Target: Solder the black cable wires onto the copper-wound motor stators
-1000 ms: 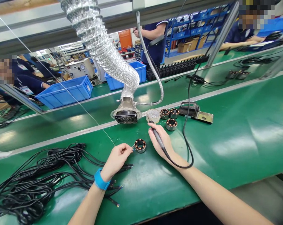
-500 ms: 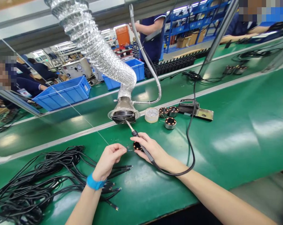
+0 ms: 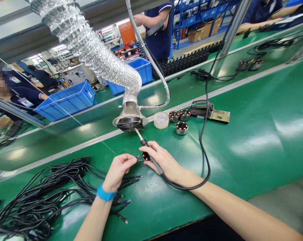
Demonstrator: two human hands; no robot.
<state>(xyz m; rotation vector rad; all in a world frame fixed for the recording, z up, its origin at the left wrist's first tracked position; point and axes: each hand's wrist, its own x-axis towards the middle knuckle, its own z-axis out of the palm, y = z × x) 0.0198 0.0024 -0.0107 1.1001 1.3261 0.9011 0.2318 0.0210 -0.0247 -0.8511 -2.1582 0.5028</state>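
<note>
My right hand point(image 3: 164, 160) is closed around a soldering iron point(image 3: 155, 161), its metal tip pointing up and away. The same hand's fingers also hold a small motor stator point(image 3: 145, 156) with copper windings, mostly hidden behind the hand and iron. My left hand point(image 3: 121, 167), with a blue wrist strap point(image 3: 105, 193), pinches thin wires point(image 3: 138, 158) whose ends reach toward the stator. Whether the wires touch it, I cannot tell. Beyond the iron's tip hangs a fume extractor hood point(image 3: 130, 122) with a black fan grille.
Black cables point(image 3: 53, 190) with stripped ends lie at the left. More stators point(image 3: 181, 128), a round tub point(image 3: 161, 119) and an iron stand point(image 3: 211, 112) sit farther back. The iron's cord point(image 3: 204, 150) loops past my right forearm. Blue bins point(image 3: 66, 102) and co-workers are beyond.
The view has shifted slightly. Both hands keep nearly the same pose, and the wire ends by the stator have turned a little.
</note>
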